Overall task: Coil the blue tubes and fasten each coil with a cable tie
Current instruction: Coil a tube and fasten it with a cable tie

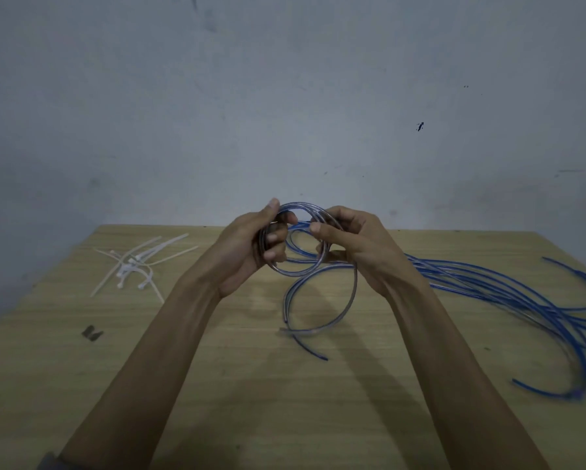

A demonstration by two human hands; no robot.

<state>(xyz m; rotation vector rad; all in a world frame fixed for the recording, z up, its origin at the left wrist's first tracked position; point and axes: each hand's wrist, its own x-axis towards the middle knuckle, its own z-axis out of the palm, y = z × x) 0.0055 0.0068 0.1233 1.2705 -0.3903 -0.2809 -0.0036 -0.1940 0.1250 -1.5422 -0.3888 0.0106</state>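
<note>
Our left hand (247, 247) and right hand (347, 240) pinch the coil (296, 244) at frame centre; its loose tail (293, 300) could spring the loops apart if we slacken.

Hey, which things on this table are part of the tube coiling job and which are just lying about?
Job:
coil, held by left hand and right hand
loose blue tubes
cable ties

Lying about:
small dark scrap on the table
</note>
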